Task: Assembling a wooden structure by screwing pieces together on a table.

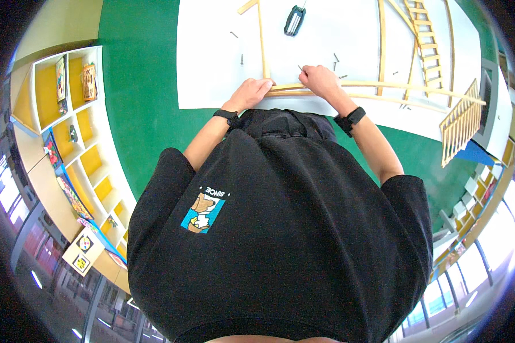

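My left hand [250,93] is closed on the left end of long, light wooden slats [397,86], where an upright wooden strip [262,43] meets them. My right hand [321,81] rests over the same slats, a little to the right. Between its thumb and finger a small thin piece [300,67] sticks out, too small to name surely. The slats run right to a slatted wooden panel [462,123] that hangs past the sheet's edge. Several loose screws [242,59] lie about the hands. A black folding tool [294,22] lies farther off.
A white sheet [206,74] covers much of the green surface [134,86]. To the far right are a small wooden ladder [429,48] and more wooden strips [381,40]. White shelving with yellow backs [88,151] stands left, and a grey-white cabinet [492,108] stands right.
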A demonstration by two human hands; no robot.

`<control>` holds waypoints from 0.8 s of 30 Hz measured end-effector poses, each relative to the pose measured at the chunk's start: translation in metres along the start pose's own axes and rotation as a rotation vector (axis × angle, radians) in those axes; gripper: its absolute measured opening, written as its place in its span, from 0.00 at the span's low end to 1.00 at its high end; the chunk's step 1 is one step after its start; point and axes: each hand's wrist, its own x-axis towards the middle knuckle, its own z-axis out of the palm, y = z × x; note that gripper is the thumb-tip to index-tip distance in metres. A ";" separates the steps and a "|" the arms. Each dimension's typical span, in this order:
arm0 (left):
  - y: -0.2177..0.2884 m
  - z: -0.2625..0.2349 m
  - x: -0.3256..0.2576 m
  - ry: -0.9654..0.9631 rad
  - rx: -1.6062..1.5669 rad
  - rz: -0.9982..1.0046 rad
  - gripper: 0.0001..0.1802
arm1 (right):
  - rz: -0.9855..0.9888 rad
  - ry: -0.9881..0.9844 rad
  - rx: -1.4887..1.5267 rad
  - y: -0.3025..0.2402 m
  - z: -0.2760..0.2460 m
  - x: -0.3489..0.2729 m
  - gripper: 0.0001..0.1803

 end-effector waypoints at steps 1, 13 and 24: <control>-0.001 0.000 -0.001 0.000 -0.002 -0.010 0.22 | 0.013 0.021 -0.002 -0.004 0.000 -0.003 0.17; 0.004 0.004 0.007 0.029 0.026 -0.085 0.19 | 0.035 0.056 0.063 0.010 0.028 -0.024 0.13; 0.007 0.002 0.015 0.236 0.446 0.167 0.15 | -0.037 0.052 0.112 0.017 0.037 -0.016 0.13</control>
